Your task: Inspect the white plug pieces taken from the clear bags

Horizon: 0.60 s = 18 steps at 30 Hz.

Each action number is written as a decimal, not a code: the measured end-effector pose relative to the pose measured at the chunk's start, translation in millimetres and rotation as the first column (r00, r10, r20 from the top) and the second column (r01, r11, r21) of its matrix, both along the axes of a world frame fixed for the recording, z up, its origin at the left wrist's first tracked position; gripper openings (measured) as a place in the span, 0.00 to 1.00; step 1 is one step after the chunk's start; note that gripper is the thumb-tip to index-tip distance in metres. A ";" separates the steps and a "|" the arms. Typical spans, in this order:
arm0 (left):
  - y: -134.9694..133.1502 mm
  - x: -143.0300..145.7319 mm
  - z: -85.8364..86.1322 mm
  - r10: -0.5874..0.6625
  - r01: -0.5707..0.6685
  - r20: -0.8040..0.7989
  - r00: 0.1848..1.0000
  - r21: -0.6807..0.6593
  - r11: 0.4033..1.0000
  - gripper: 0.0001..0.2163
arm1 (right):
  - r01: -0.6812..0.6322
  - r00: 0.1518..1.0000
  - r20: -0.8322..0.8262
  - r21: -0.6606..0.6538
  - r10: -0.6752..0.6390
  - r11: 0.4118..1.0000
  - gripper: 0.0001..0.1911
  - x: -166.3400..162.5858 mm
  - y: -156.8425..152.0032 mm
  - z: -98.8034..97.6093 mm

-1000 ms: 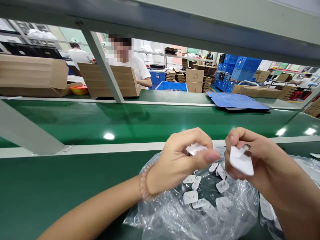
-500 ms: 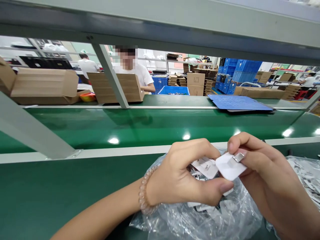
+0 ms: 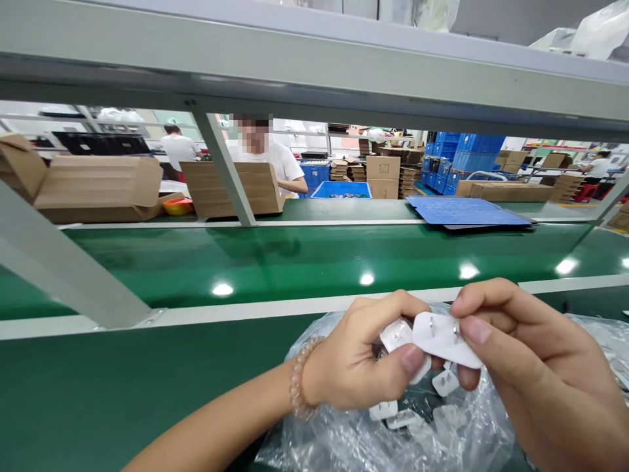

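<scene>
My right hand (image 3: 540, 360) pinches a white plastic plug plate (image 3: 445, 342) between thumb and fingers; two short metal prongs stand out of its face. Close to its left end, my left hand (image 3: 351, 354), with a beaded bracelet (image 3: 301, 380) on the wrist, is curled around other white plug pieces (image 3: 396, 334). The thumb and palm partly hide those. Below both hands lies a clear plastic bag (image 3: 339, 432), spread open, holding several loose white pronged pieces (image 3: 445, 383).
A green belt (image 3: 314, 259) runs across behind the hands, with a blue sheet (image 3: 472, 211) beyond it. Grey frame posts (image 3: 73, 262) and an overhead beam (image 3: 314, 72) border the space. Opposite, a co-worker (image 3: 282, 164) sits behind cardboard boxes (image 3: 103, 187). Another bag (image 3: 602, 334) lies at right.
The plug plate in my right hand has turned, so two prongs now show. My left thumb has drawn back from it. The view has tilted up slightly.
</scene>
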<state>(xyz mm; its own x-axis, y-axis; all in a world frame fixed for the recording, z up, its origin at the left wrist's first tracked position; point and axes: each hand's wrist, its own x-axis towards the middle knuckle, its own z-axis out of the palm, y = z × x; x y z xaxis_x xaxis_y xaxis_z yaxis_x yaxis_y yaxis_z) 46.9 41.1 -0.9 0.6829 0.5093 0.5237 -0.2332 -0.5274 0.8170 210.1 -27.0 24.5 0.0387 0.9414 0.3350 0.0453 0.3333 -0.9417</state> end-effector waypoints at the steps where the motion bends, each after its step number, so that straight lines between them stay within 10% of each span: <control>1: 0.3 0.9 -0.7 0.028 -0.028 -0.004 1.000 0.020 0.999 0.05 | 0.021 0.999 0.044 0.033 -0.022 0.999 0.07 -1.0 -0.4 1.2; 4: 0.9 4.9 -3.5 0.138 -0.134 -0.030 0.990 0.105 0.985 0.08 | 0.212 0.922 0.269 0.250 -0.278 0.945 0.03 3.5 -5.4 9.6; 7: 1.7 9.7 -7.3 0.171 -0.159 -0.065 0.983 0.161 0.974 0.09 | 0.298 0.574 0.574 0.518 -0.584 0.802 0.07 32.5 -16.7 21.7; 12: 5.4 17.2 -14.1 0.198 -0.182 -0.041 0.979 0.248 0.951 0.03 | 0.426 0.001 0.901 0.393 -0.435 0.815 0.05 122.3 -44.4 33.3; 16: 6.1 22.3 -18.1 0.225 -0.213 -0.035 0.974 0.219 0.952 0.02 | 0.651 -0.063 0.931 0.312 -0.360 0.692 0.16 148.8 -58.9 35.6; 18: 6.2 24.0 -21.9 0.222 -0.213 -0.050 0.974 0.140 0.967 0.03 | 0.588 0.004 0.924 0.308 -0.383 0.748 0.18 132.4 -58.2 35.9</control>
<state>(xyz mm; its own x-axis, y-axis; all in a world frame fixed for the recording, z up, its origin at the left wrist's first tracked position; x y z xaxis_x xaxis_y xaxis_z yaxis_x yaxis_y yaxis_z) 71.0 47.2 -22.8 0.5979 0.5786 0.5547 -0.0495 -0.6640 0.7461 342.5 -85.2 60.4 0.2831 0.8709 0.4017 0.9577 -0.2789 -0.0703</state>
